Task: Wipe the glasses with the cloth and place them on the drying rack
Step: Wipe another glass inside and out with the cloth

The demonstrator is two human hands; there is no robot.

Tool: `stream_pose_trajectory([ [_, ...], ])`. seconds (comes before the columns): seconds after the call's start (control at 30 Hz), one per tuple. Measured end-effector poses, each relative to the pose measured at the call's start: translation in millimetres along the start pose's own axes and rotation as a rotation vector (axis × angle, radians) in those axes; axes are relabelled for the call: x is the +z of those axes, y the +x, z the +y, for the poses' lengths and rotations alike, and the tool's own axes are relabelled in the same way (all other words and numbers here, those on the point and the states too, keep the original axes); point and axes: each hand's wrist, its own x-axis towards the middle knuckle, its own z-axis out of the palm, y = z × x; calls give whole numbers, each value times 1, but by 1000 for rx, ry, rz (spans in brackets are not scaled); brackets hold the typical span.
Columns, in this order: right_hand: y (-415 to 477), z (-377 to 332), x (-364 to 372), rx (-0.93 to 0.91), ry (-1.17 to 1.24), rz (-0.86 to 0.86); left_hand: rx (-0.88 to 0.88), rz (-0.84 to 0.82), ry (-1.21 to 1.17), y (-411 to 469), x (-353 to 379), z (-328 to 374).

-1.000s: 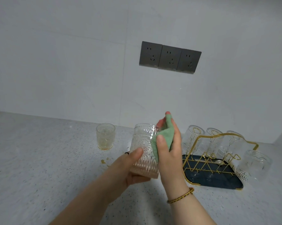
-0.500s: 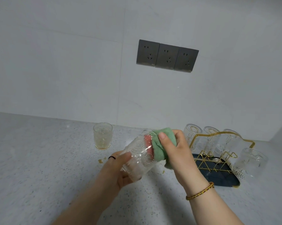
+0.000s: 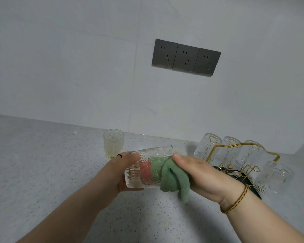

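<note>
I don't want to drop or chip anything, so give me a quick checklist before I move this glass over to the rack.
1. Firm grip: ok, left hand holds the glass by its base.
2. Cloth contact: ok, right hand pushes the cloth into its mouth.
3. Inside wiped clean: cannot tell.
4. Free peg: ok, drying rack front pegs look bare.
5. Remaining work: not ok, second glass on the counter looks cloudy yellow.

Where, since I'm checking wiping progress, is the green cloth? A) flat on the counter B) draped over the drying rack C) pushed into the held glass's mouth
C: the right hand pushes the green cloth into the open mouth of the embossed glass, which the left hand holds on its side.
</note>
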Motion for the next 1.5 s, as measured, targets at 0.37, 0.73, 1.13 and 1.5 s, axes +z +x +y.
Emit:
stream_pose_trajectory([
  [0.37, 6, -19, 27, -89, -309, 87, -83, -72, 16, 2, -12, 11],
  [0.73, 35, 3, 5, -12, 366, -138, 97, -40, 272, 2, -12, 24],
  [1.13, 17, 3, 30, -136, -617, 31, -73, -103, 10, 1, -11, 4],
  [1.5, 9, 3, 28, -156, -790, -146, -89, -135, 2, -4, -15, 3],
])
